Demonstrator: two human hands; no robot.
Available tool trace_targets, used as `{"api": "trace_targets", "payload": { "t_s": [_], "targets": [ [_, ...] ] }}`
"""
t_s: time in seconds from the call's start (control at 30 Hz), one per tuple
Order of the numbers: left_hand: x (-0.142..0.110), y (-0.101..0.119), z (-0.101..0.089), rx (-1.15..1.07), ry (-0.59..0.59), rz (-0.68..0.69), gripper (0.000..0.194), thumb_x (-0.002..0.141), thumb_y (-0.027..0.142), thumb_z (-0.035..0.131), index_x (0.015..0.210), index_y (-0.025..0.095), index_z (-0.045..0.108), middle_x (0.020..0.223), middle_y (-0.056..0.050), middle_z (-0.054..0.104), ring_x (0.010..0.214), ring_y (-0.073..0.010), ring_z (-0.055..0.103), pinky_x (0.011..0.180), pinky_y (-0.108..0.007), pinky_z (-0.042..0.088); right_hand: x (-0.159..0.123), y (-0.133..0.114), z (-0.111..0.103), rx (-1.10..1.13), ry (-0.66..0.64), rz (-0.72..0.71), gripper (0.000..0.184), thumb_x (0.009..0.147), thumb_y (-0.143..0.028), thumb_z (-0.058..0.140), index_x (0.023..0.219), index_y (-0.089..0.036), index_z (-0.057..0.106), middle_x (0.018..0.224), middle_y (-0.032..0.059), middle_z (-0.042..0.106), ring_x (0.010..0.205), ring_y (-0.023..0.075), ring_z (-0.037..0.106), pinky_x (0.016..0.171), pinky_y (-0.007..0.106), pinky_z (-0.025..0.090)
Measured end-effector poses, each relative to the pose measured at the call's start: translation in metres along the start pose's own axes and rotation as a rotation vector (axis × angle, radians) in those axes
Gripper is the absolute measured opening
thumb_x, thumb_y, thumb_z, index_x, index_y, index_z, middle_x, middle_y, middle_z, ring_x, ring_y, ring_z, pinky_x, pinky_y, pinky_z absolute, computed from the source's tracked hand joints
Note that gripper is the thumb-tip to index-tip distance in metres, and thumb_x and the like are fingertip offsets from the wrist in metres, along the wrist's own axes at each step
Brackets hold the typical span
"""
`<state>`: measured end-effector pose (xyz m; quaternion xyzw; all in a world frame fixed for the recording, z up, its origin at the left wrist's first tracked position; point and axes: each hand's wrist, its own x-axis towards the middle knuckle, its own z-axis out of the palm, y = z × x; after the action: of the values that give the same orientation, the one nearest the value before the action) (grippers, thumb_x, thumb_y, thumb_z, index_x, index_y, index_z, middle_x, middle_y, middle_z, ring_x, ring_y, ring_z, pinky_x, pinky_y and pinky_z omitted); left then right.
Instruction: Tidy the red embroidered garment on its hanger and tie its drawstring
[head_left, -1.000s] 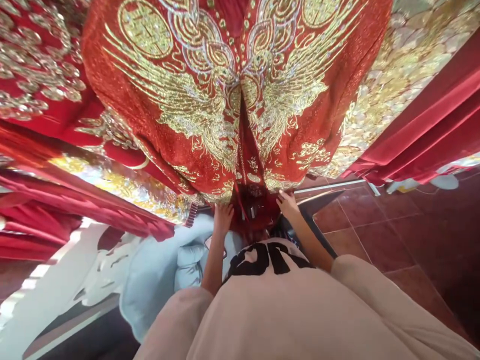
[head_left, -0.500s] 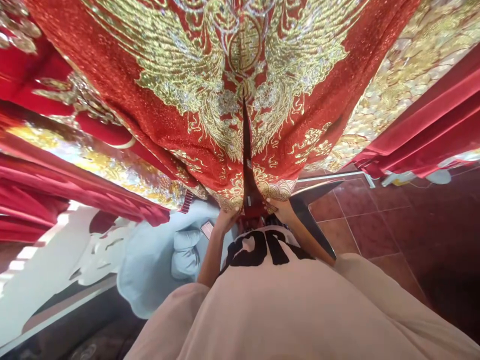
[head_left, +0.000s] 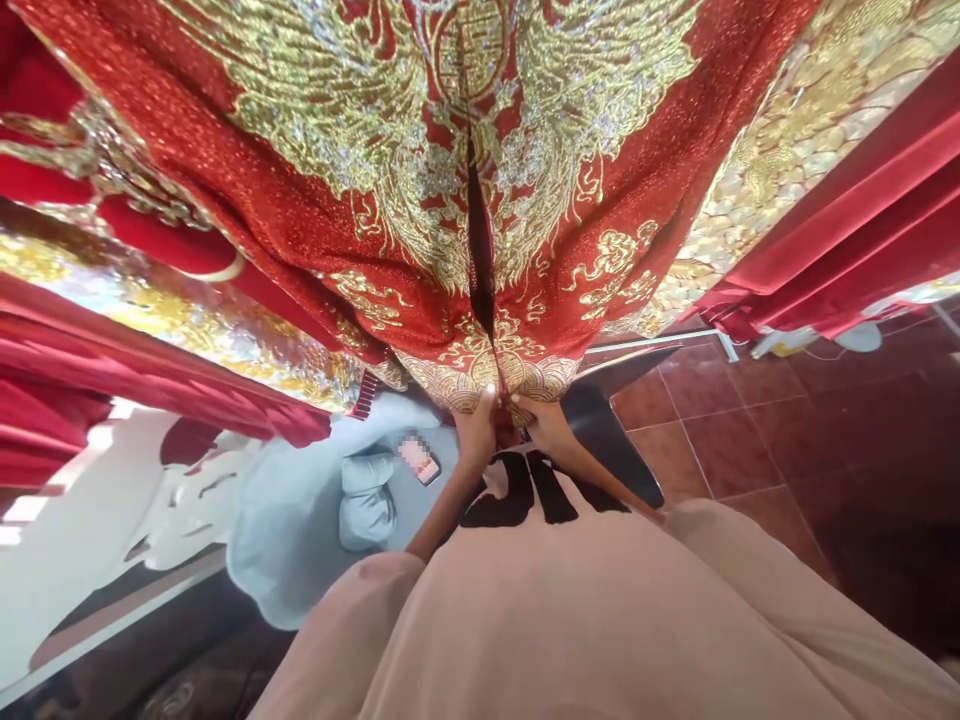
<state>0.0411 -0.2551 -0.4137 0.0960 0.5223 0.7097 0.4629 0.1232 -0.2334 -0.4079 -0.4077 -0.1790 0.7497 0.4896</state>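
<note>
A red, glittering jacket (head_left: 292,225) with gold and silver embroidery spreads across the upper half of the view. Its front opening runs down the middle, with a dark slit showing between the two edges. My left hand (head_left: 477,425) pinches the lower left edge at the embroidered hem, thumb on top. On the other edge, my right hand (head_left: 546,422) grips the hem in the same way. The two edges nearly meet at the bottom between my hands. My fingers beneath the cloth are hidden.
A light blue padded seat (head_left: 277,520) with a small cushion (head_left: 366,505) and a phone (head_left: 424,465) lies to the left. Other red and gold garments (head_left: 847,200) hang on both sides. Red floor tiles (head_left: 720,440) and a dark, flat panel (head_left: 607,440) are at right.
My hands have come closer together, drawing the jacket's two lower edges nearly to meeting. The gap has narrowed. More of the phone on the seat shows.
</note>
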Motion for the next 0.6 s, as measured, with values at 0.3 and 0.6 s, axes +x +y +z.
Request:
{"api": "trace_targets", "payload": {
  "t_s": [0.3,0.6],
  "targets": [
    [-0.0063,0.0038,0.0083,-0.069,0.031,-0.012,0.066,0.062,0.037,0.082,0.119,0.016,0.056,0.106,-0.011,0.067,0.087,-0.0212,0.067,0.077,-0.030,0.055,0.0003,-0.0019,0.0014,0.069,0.018,0.052,0.043,0.044,-0.013,0.080,0.084,-0.018,0.066,0.074,-0.0030,0.071,0.074,0.0174,0.067,0.074,0.031,0.055],
    [-0.0053,0.0020,0.0076,0.079,0.026,0.050,0.062,0.064,0.044,0.079,0.113,0.012,0.061,0.094,-0.011,0.070,0.084,-0.0226,0.068,0.082,-0.035,0.054,-0.0030,-0.0038,0.0064,0.034,0.028,-0.014,0.040,0.045,-0.014,0.080,0.082,-0.019,0.066,0.069,-0.0046,0.069,0.074,0.0165,0.066,0.074,0.030,0.054]
  ]
}}
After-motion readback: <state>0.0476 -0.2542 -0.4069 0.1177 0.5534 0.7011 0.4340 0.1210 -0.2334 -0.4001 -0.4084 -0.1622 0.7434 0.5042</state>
